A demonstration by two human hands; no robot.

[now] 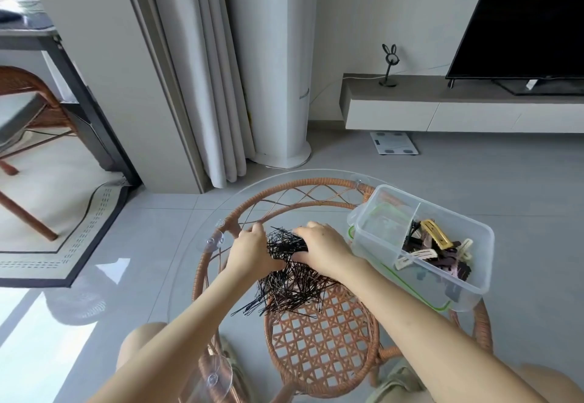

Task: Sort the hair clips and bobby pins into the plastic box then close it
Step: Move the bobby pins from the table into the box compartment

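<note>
your left hand (249, 252) and right hand (322, 249) press in from both sides on the black pins (292, 279) heaped mid-frame on the glass counter (189, 244), fingers curled around a bunch, though the grip looks partly hidden. the clips (433, 251) lie in the box (474, 235) at right, in its nearer compartment.
</note>
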